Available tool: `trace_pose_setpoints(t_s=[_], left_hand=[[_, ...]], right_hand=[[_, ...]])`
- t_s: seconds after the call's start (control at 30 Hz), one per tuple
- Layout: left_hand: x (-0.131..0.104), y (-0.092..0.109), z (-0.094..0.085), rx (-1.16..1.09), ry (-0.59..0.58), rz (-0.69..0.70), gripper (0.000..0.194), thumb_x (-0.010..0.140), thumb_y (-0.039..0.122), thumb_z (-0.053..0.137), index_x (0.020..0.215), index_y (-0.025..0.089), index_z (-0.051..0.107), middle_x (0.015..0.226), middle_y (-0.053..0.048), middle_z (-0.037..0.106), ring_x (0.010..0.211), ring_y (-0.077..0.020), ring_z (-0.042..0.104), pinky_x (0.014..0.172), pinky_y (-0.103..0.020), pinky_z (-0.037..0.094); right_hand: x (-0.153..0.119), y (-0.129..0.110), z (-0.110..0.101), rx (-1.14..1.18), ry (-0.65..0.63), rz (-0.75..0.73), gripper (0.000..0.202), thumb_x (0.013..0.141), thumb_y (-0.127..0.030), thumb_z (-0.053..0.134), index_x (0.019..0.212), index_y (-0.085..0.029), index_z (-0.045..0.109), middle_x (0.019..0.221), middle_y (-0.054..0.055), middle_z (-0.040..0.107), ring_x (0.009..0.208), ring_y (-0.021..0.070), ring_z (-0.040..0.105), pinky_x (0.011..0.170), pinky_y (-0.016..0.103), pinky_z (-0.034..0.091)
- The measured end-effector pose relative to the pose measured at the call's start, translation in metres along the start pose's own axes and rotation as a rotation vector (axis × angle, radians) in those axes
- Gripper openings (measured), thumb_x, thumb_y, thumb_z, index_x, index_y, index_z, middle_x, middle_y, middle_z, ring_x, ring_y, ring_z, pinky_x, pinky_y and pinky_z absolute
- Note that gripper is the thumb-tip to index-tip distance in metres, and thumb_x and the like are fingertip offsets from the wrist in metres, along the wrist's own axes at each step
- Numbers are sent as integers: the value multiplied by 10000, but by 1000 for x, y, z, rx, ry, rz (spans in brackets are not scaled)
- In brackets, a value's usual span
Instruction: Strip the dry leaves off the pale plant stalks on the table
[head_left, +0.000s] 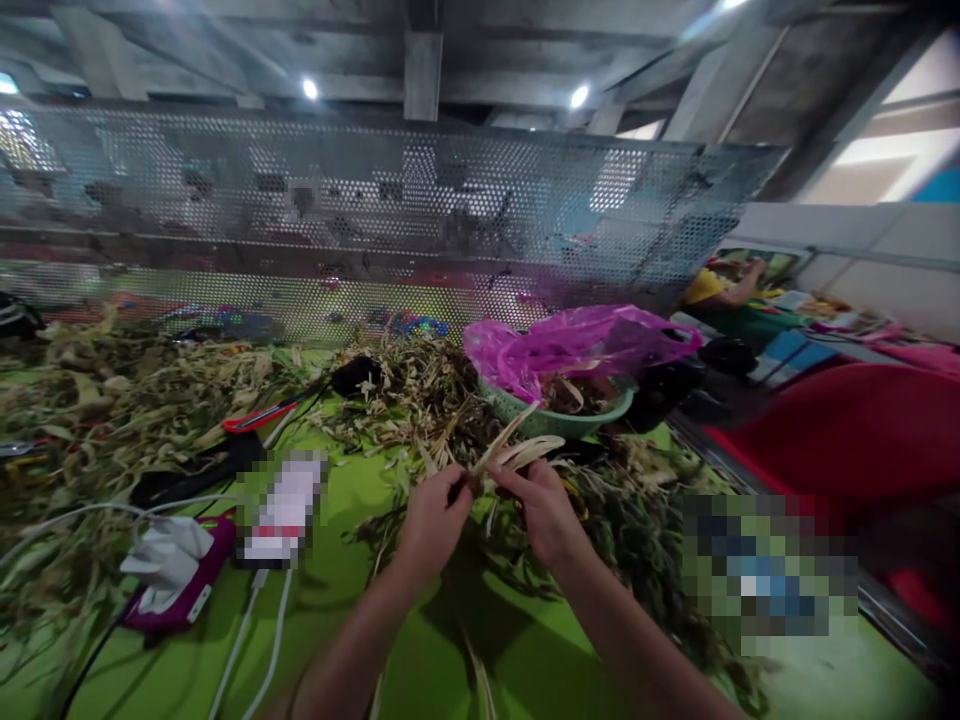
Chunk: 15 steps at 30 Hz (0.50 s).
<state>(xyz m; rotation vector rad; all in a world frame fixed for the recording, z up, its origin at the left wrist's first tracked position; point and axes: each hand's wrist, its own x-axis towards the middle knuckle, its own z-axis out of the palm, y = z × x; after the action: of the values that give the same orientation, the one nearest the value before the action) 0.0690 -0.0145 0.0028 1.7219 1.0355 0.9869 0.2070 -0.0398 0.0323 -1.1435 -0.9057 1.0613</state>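
Note:
Pale dried leaf strips (536, 450) stick out between my two hands, over the green table. My left hand (436, 520) is closed, with thumb and fingers pinched on the strips' lower end. Close beside it, my right hand (546, 508) also pinches the strips, its index finger reaching toward the left hand. Loose brownish-green dried leaves (645, 540) lie under and to the right of my right hand. Beyond the hands stands a pale green basket (577, 425) with dried pieces inside, partly covered by a purple plastic bag (592, 345).
A heap of dried leaves (112, 390) spreads at the left. A red cutter knife (259, 418), a blurred-out phone (289, 505) and a purple power strip (202, 585) with cables lie nearer. A perforated metal panel (360, 220) rises behind; a red chair (847, 430) is at right.

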Motion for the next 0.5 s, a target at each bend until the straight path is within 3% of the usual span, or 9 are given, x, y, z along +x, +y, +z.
trace_pose_setpoints(t_s=[0.23, 0.33, 0.5], left_hand=[[0, -2, 0, -38, 25, -9, 256, 866, 387, 455, 720, 182, 498, 643, 33, 449, 618, -113, 390, 580, -235, 285], [1, -3, 0, -198, -2, -39, 301, 870, 424, 448, 702, 176, 477, 644, 34, 414, 620, -109, 374, 576, -229, 290], [1, 4, 1, -551, -153, -185, 308, 808, 459, 544, 736, 163, 504, 625, 43, 397, 559, -85, 351, 524, -209, 283]], right_hand=[[1, 7, -1, 18, 54, -3, 207, 579, -265, 778, 738, -172, 682, 716, 12, 659, 664, 152, 536, 613, 251, 402], [1, 8, -1, 78, 41, 14, 186, 598, -266, 783, 730, -173, 691, 705, 10, 664, 626, 134, 528, 593, 244, 408], [0, 8, 0, 274, 68, 131, 194, 595, -277, 796, 737, -180, 705, 667, 1, 661, 577, 118, 533, 564, 238, 440]])
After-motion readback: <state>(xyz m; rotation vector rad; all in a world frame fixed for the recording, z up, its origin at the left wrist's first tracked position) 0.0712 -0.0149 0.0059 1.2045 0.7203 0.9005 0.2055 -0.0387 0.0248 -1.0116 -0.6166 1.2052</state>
